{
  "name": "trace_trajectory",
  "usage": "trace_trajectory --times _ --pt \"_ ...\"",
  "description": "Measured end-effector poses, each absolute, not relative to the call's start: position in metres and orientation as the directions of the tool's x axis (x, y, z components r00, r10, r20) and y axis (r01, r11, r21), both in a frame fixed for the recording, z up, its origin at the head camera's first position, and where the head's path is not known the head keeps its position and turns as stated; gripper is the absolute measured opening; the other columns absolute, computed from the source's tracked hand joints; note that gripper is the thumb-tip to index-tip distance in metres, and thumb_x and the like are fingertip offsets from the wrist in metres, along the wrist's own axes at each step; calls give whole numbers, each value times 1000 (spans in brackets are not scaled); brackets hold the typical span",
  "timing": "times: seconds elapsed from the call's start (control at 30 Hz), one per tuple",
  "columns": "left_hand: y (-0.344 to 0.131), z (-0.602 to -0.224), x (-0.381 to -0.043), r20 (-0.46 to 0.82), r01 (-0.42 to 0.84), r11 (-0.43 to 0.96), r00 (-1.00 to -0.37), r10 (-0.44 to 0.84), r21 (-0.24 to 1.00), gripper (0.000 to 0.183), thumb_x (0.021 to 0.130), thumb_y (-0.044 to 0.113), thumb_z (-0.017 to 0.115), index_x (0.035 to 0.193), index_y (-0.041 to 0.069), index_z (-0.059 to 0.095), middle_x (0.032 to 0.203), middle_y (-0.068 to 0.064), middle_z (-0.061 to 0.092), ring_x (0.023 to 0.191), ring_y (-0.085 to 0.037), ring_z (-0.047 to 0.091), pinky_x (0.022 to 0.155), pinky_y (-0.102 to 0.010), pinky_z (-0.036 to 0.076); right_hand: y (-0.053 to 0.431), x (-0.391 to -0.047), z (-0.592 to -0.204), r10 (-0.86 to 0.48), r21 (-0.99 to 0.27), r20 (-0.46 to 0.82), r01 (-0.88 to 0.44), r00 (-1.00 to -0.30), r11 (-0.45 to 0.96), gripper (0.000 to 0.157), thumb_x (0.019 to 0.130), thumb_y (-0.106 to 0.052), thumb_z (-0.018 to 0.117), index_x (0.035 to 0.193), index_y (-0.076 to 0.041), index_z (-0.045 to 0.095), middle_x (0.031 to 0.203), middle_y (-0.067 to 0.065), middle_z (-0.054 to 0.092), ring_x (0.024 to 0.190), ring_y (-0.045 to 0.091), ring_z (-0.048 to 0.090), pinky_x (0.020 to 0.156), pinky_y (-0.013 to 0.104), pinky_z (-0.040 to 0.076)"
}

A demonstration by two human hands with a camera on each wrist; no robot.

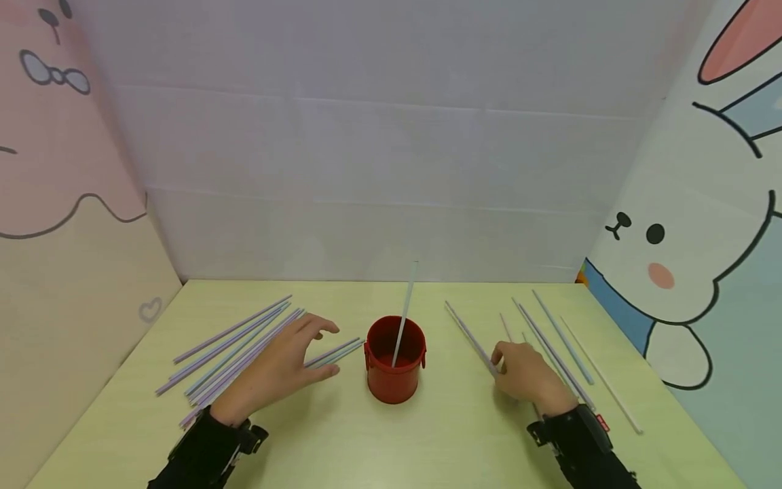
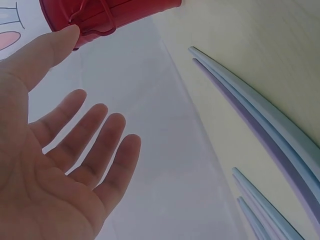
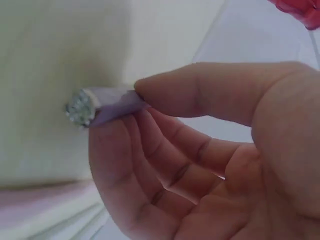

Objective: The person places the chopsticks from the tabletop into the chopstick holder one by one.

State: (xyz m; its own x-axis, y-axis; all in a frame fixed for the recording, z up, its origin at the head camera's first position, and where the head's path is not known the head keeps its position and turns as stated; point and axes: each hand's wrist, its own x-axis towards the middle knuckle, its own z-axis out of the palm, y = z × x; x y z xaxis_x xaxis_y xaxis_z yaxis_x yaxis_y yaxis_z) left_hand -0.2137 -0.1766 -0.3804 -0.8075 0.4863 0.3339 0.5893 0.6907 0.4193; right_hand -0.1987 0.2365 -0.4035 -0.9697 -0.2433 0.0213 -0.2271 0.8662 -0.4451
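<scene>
A small red bucket (image 1: 394,387) with side handles stands mid-table, and one pale thin stick (image 1: 406,309) leans upright in it. My right hand (image 1: 525,373) pinches the near end of a lavender stick (image 1: 467,333) between thumb and fingers. In the right wrist view, that lavender stick (image 3: 117,102) points its rough, silvery end toward the camera. To the left of the bucket, my left hand (image 1: 287,356) hovers over several purple and blue sticks (image 1: 238,360), fingers spread and palm empty in the left wrist view. A few more sticks (image 1: 336,353) lie between that hand and the bucket.
More sticks lie on the right of the table, among them a blue one (image 1: 562,336) and a whitish one (image 1: 601,377). A white sheet (image 1: 366,149) hangs behind the table (image 1: 391,455). Cartoon-printed panels (image 1: 690,265) flank both sides.
</scene>
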Motion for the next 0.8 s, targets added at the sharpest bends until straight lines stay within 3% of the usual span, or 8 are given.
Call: trace_trajectory --times 0.23,0.37,0.5,0.63,0.8 --pt "-176 -373 -213 395 599 692 -796 459 403 51 80 33 78 123 24 52 119 10 52 102 -14 54 80 -35 51 243 -201 -365 -273 -418 248 -357 -930 835 21 85 1 60 106 -2 57 73 0 55 54 12 47 52 32 42" --pt "-174 -368 -214 437 620 689 -774 458 376 52 80 33 78 124 26 51 119 13 50 103 -11 53 80 -34 50 238 -198 -342 -269 -386 359 -405 -894 829 23 86 -2 62 108 -6 58 77 -1 58 63 10 53 55 31 47" --pt "-170 -360 -212 495 652 677 -737 461 341 50 79 31 78 122 25 53 117 15 49 101 -7 50 79 -33 50 227 -190 -324 -292 -378 414 -455 -862 806 26 87 -2 63 111 -11 58 81 -3 58 69 9 56 58 30 50" --pt "-161 -348 -205 551 690 652 -692 466 315 45 79 29 78 118 25 55 114 15 51 100 -7 49 78 -31 50 209 -181 -311 -355 -322 503 -552 -788 769 28 83 2 67 106 -12 61 81 -6 56 69 5 54 59 27 52" --pt "-146 -329 -194 646 754 606 -599 473 256 39 78 24 79 112 22 60 111 13 55 98 -9 48 76 -30 48 187 -172 -305 -433 -231 569 -641 -699 732 29 81 5 68 101 -15 63 84 -7 54 71 4 50 59 25 49"
